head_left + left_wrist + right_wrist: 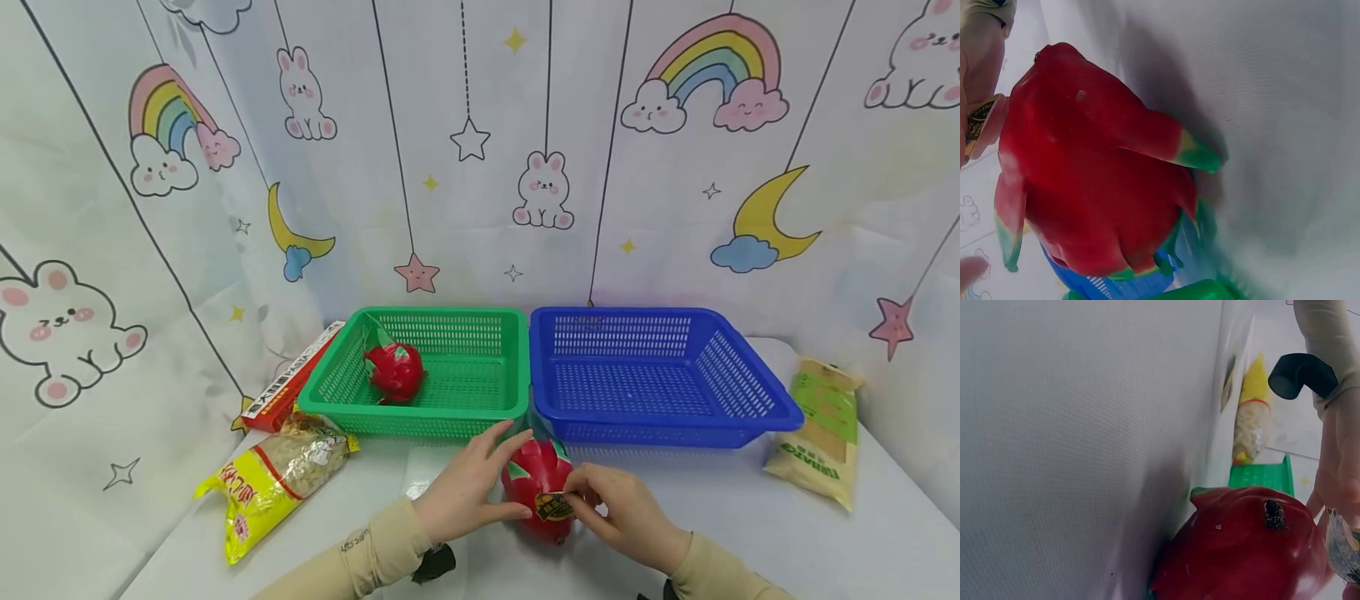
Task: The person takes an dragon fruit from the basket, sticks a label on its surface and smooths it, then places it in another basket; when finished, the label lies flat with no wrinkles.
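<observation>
A red dragon fruit [538, 467] with green-tipped scales lies on the table in front of the baskets. My left hand [467, 490] is at its left side, fingers spread and nearly straight, thumb over the fruit's edge. On the other side my right hand [628, 510] pinches the edge of a black-and-gold sticker [553, 506] between thumb and forefinger. In the left wrist view the sticker [981, 122] stands partly lifted from the fruit's skin [1085, 162]. A second dragon fruit [397, 372] sits inside the green basket [450, 412].
Right of the green basket stands a blue basket [660, 429]. At the left lie a yellow-and-clear food bag [281, 479] and a red-and-white box [288, 387]. A green-and-tan package [817, 433] lies at the far right. Under my left forearm is a dark object [435, 562].
</observation>
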{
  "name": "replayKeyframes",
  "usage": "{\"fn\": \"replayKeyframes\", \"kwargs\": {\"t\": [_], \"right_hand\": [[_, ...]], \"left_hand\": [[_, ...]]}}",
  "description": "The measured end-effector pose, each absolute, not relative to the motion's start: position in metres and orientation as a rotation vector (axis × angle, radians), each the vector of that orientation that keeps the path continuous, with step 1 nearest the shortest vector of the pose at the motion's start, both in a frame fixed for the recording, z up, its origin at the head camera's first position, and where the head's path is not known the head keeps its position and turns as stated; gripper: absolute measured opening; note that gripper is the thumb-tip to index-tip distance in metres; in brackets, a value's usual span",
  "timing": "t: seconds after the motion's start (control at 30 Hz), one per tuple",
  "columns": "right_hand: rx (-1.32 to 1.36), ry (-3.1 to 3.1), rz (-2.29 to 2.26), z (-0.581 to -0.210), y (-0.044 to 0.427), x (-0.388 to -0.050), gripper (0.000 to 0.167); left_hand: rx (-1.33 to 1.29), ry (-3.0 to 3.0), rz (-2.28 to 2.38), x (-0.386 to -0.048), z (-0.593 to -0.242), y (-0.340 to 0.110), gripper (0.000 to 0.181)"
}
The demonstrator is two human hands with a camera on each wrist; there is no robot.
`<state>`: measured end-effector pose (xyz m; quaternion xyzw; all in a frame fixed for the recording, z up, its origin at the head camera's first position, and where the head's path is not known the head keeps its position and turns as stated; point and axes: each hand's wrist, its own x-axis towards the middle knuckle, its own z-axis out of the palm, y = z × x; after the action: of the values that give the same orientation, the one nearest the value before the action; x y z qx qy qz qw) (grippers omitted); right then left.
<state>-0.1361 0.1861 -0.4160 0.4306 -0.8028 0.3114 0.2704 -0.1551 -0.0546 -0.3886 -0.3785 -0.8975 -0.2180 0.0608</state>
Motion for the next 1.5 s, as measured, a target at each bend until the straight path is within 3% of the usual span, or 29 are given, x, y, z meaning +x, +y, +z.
{"fn": "replayKeyframes", "kwargs": {"t": [0.63, 0.8, 1.0, 1.5], "right_hand": [[1.086, -2.152, 0.830, -0.418, 0.188, -0.138, 0.020], [1.042, -2.154, 0.860, -0.419, 0.188, -0.138, 0.005], [1.095, -2.152, 0.969, -0.422, 0.189, -0.136, 0.025], [1.104, -2.172, 1.096, -0.423, 0.190, -0.130, 0.031]], "left_hand": [[-1.270, -2.675, -0.512, -0.163, -0.410, -0.047, 0.073], [-1.260, -2.702, -0.557, -0.162, -0.409, -0.046, 0.072], [-1.254, -2.727, -0.631, -0.160, -0.407, -0.047, 0.070], [-1.262, -2.726, -0.665, -0.160, -0.406, -0.046, 0.065]]}}
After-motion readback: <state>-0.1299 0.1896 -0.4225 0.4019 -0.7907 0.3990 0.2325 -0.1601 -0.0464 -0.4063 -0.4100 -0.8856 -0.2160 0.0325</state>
